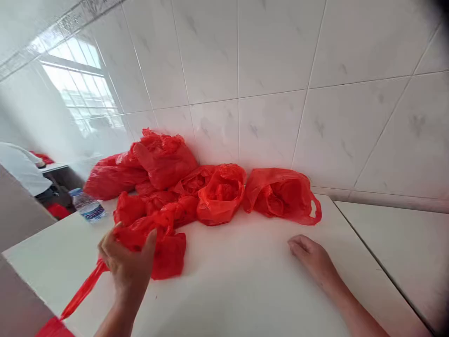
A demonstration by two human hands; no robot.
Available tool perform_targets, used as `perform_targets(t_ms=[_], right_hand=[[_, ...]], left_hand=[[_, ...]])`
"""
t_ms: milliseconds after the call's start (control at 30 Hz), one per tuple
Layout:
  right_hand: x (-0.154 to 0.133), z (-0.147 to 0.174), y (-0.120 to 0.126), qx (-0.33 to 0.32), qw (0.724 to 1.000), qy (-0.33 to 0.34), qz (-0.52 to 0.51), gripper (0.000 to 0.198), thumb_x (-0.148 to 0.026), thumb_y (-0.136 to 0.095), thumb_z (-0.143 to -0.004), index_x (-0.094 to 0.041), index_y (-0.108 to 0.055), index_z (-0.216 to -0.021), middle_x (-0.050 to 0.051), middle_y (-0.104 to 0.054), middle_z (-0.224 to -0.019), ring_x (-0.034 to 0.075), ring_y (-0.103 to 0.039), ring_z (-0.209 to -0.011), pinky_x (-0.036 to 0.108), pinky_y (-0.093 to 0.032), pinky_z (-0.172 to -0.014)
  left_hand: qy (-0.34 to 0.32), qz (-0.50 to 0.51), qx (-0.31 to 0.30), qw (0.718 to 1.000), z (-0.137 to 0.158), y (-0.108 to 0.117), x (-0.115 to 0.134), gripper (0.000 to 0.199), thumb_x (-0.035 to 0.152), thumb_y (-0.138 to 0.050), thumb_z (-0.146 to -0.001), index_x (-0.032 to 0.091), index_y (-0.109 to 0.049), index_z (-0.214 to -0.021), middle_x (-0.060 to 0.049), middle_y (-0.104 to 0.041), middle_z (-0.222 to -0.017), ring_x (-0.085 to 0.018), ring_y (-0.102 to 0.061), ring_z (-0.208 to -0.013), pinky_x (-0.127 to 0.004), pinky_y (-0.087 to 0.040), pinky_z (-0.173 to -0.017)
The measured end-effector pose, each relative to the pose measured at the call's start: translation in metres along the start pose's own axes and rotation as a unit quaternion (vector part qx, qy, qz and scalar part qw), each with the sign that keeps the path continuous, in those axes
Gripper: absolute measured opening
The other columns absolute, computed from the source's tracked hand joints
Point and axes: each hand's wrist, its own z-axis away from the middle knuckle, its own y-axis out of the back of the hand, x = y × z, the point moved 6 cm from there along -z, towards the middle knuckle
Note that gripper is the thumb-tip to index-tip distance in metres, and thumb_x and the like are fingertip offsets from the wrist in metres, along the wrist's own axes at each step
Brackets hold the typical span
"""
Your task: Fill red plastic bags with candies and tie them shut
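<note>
My left hand (126, 257) has its fingers curled into a crumpled red plastic bag (169, 255) at the front left of the pile, the thumb standing up on the near side. From beneath this hand a twisted red strip (82, 290) runs down past the table's left edge to more red plastic (54, 327). On the white table (231, 271), my right hand (310, 255) lies with its fingers curled in, and nothing shows in them. Beyond it lies an opened red bag (282, 196) with a loop handle. Another open-mouthed red bag (221, 194) sits left of that one.
Fuller red bags (164, 159) are heaped against the tiled wall (213, 70). A water bottle with a blue cap (87, 206) stands near the table's left edge. A seam (372, 252) divides the tabletop at right. A person's white sleeve (21, 164) shows at far left.
</note>
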Motion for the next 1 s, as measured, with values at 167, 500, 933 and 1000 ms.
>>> perform_targets(t_ms=[167,500,933,1000], right_hand=[[-0.013,0.005,-0.007,0.094,0.991,0.074,0.054,0.021,-0.037,-0.044,-0.086,-0.023,-0.059,-0.085,0.001,-0.064,-0.084,0.019,-0.059,-0.079,0.030,-0.047,-0.071],[-0.048,-0.013,-0.039,0.195,0.892,0.273,0.304,0.054,-0.018,-0.056,-0.081,-0.016,-0.046,-0.134,0.019,-0.023,-0.148,0.033,-0.039,-0.126,0.046,-0.041,-0.097],[-0.053,-0.008,-0.029,0.196,0.944,0.261,0.037,0.039,-0.016,-0.043,-0.085,-0.016,-0.049,-0.124,0.010,-0.061,-0.108,0.023,-0.057,-0.097,0.042,-0.048,-0.085],[-0.039,-0.016,-0.025,0.196,0.961,0.189,-0.049,0.047,-0.020,-0.045,-0.083,-0.017,-0.046,-0.130,0.012,-0.061,-0.114,0.026,-0.058,-0.099,0.046,-0.048,-0.086]], left_hand=[[-0.242,0.008,-0.174,0.955,0.048,-0.023,0.022,0.048,0.032,-0.065,-0.077,0.024,-0.050,-0.122,-0.013,-0.044,-0.138,-0.031,-0.040,-0.128,-0.049,-0.034,-0.105],[-0.274,-0.018,-0.375,0.886,0.060,-0.066,0.005,0.045,0.030,-0.057,-0.079,0.027,-0.055,-0.124,-0.010,-0.039,-0.145,-0.035,-0.032,-0.134,-0.056,-0.036,-0.102],[-0.230,0.354,-0.521,0.742,0.115,-0.121,0.214,0.061,0.016,-0.064,-0.075,0.029,-0.042,-0.131,-0.010,-0.040,-0.142,-0.026,-0.042,-0.129,-0.044,-0.040,-0.104],[-0.146,0.374,-0.503,0.766,0.125,-0.152,0.228,0.086,0.021,-0.074,-0.066,0.026,-0.030,-0.139,-0.014,-0.025,-0.149,-0.032,-0.031,-0.136,-0.049,-0.038,-0.103]])
